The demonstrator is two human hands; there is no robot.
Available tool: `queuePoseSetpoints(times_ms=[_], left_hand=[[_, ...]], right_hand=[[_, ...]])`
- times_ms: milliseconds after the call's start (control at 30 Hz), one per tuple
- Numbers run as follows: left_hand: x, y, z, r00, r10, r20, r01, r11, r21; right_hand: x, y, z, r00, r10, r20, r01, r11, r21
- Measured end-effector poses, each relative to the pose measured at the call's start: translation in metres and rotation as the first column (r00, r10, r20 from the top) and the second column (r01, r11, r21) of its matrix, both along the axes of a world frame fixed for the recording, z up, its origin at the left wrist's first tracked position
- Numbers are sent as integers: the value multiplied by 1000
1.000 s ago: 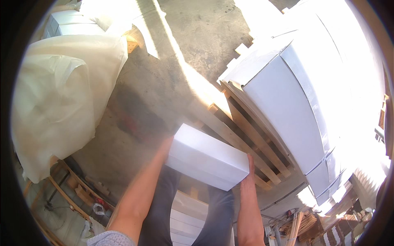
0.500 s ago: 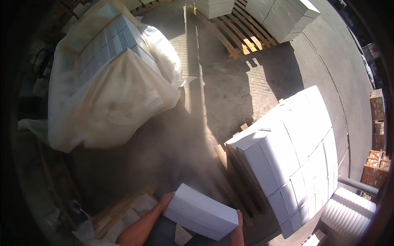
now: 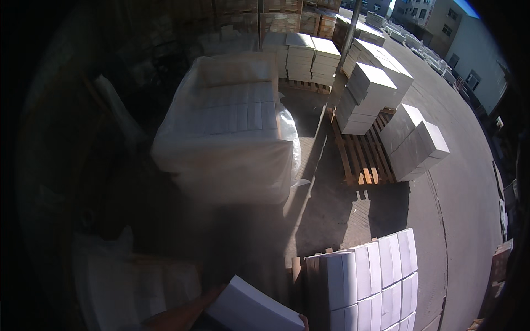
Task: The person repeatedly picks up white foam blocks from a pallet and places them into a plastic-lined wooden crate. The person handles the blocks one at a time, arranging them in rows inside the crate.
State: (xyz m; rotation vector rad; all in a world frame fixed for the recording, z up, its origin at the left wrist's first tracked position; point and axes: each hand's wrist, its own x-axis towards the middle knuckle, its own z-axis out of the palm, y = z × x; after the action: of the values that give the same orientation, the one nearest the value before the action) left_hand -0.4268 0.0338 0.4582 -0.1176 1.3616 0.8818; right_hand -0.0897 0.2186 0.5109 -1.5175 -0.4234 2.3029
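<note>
A white rectangular block [image 3: 249, 309] sits at the lower edge of the view, carried between both hands. My left hand [image 3: 214, 294] presses against its left end, with the forearm coming up from the lower left. Only a sliver of my right hand [image 3: 302, 320] shows at the block's right end. Just to the right of the block stands a stack of white blocks [image 3: 371, 278] on a pallet, close to my right hand.
A large plastic-wrapped pallet of blocks [image 3: 226, 132] stands ahead. Further right, a wooden pallet [image 3: 364, 157] carries loose block stacks [image 3: 415, 142]. More stacks [image 3: 305, 54] line the back. A paved yard [image 3: 464, 209] runs along the right. The left side lies in deep shadow.
The view has swung upward over the yard. The block and my hands have slid down to the lower edge, and the wrapped pallet and far stacks now fill the middle.
</note>
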Motion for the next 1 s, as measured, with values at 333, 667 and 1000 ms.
queuePoseSetpoints(times_ms=[333,667,1000], left_hand=[[120,-160,53,901,428,-71,-424,903,65],[200,-246,53,663,749,11,-748,661,66],[200,-330,87,599,798,-57,-787,601,143]], right_hand=[[37,-28,43,825,563,-52,-498,767,403],[-18,-15,-37,189,927,325,-878,11,478],[-118,-82,-25,449,893,-21,-887,442,-133]])
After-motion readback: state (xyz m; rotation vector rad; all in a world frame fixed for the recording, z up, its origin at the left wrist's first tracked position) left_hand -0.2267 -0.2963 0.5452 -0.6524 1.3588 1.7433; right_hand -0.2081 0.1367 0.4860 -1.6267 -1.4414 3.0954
